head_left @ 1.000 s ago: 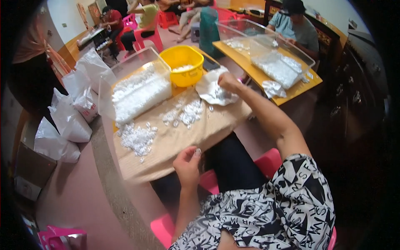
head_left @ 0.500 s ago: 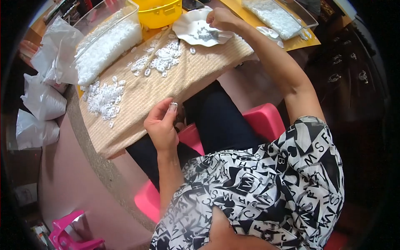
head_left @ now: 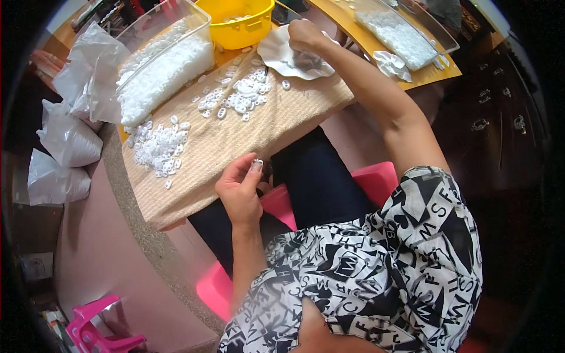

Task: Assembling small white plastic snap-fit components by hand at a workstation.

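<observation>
My left hand [head_left: 240, 189] hovers at the near edge of a tan woven mat [head_left: 235, 135] and pinches a small white plastic piece [head_left: 257, 162] between thumb and fingers. My right hand [head_left: 304, 34] reaches far forward and grips the rim of a crumpled white plastic bag [head_left: 289, 59] that holds more small parts. Two loose heaps of white plastic pieces [head_left: 158, 147] lie on the mat, the nearer at the left and the other [head_left: 238, 97] close to the bag.
A clear bin of white parts [head_left: 162, 65] and a yellow bowl [head_left: 241, 26] stand at the back. White filled bags [head_left: 65, 138] lie left. A second clear tray [head_left: 406, 35] sits on an orange table at the right. I sit on a pink stool [head_left: 376, 179].
The view has tilted further down and closer to the mat. My left hand has lifted a little with its small piece; my right hand stays on the bag.
</observation>
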A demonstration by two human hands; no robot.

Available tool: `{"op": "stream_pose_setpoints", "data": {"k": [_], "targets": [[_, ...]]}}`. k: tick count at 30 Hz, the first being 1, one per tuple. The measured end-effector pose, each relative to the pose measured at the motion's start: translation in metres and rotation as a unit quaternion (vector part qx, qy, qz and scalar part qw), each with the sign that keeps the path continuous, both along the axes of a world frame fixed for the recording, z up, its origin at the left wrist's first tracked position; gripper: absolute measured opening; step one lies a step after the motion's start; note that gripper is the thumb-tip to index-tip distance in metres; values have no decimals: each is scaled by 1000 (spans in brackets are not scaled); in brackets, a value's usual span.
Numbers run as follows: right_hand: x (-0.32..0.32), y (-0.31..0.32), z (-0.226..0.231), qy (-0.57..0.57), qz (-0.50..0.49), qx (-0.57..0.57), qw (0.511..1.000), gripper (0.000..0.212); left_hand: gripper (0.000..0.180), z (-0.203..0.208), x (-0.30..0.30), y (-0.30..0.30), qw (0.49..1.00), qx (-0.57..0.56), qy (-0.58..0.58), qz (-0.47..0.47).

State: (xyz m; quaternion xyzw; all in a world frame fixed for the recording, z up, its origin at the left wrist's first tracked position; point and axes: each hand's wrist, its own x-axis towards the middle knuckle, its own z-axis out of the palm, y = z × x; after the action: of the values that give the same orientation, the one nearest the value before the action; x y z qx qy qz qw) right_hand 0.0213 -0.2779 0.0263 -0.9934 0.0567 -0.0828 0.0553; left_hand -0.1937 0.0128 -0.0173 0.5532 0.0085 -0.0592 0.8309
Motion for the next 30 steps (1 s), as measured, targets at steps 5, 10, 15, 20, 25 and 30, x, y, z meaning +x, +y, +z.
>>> {"op": "stream_pose_setpoints", "data": {"k": [5,10,15,20,25,30], "targets": [[0,20,4,41,-14,-4,999,25,16,4,-1,3,1000,-20,7,2],[-12,9,2,56,-7,-3,998,19,13,5,-3,-1,1000,-17,1,-6],[-55,22,17,-106,100,209,967,16,15,7,-9,5,999,-38,-10,3],[-159,65,51,63,111,623,772,9,16,9,-11,4,994,-109,4,-29],[-207,107,20,189,166,740,624,10,21,7,-9,4,976,-195,58,-74],[-216,115,-5,196,180,744,613,11,18,15,-6,2,972,-214,6,-93]]}}
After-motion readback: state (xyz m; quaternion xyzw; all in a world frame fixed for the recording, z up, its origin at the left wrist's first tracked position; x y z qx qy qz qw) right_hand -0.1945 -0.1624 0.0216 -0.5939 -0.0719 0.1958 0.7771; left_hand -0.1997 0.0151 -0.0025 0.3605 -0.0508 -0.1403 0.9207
